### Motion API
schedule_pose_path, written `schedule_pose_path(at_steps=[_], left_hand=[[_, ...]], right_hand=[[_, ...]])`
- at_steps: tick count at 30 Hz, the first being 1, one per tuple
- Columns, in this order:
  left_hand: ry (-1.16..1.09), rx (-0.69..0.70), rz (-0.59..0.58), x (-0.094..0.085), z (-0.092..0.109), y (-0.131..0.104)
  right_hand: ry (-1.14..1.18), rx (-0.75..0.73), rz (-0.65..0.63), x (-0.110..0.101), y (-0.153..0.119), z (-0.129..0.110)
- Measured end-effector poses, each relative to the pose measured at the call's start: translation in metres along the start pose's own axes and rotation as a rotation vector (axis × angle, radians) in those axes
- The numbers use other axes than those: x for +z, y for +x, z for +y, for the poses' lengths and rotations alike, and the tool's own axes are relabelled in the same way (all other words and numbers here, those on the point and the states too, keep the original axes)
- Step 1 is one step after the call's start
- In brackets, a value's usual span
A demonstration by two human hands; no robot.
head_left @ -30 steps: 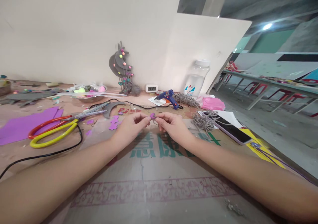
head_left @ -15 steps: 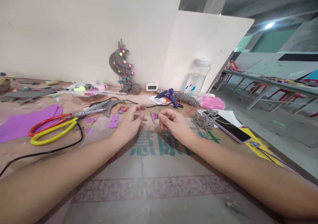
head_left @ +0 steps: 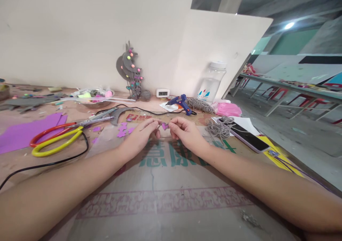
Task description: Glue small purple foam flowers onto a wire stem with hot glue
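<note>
In front of me, over the cardboard, a small purple foam piece with grey yarn along its edge is held between my two hands. My right hand pinches the piece from the right with thumb and forefinger. My left hand is closed at the piece's left side, thumb against forefinger, where a short bit of grey yarn shows at the fingertips. Fingers hide part of the piece and its edge. Left of my left hand lie purple foam flower cut-outs.
Scissors with red and yellow handles lie left, by purple sheets. A blue glue gun, a bottle, a clock and a decorated grey moon stand behind. Grey yarn and a phone lie right.
My left hand has moved right to the purple piece, and its open fingers have closed at the piece's left edge. My right hand keeps its pinch on the piece.
</note>
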State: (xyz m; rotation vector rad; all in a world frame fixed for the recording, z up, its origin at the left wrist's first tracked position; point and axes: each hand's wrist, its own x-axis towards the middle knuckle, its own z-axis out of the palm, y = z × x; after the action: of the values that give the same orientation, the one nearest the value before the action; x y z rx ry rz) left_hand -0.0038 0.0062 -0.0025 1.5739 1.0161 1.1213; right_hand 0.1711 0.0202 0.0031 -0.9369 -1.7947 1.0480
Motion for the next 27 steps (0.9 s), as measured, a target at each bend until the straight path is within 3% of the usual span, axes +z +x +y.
schedule_pose_path(at_steps=[7, 27], left_hand=[[0.195, 0.033, -0.002, 0.000, 0.002, 0.002], [0.329, 0.028, 0.034, 0.004, 0.008, -0.003]], right_hand=[[-0.061, 0.006, 0.047, 0.001, -0.001, -0.002], [-0.110, 0.003, 0.064, 0.001, -0.001, -0.004]])
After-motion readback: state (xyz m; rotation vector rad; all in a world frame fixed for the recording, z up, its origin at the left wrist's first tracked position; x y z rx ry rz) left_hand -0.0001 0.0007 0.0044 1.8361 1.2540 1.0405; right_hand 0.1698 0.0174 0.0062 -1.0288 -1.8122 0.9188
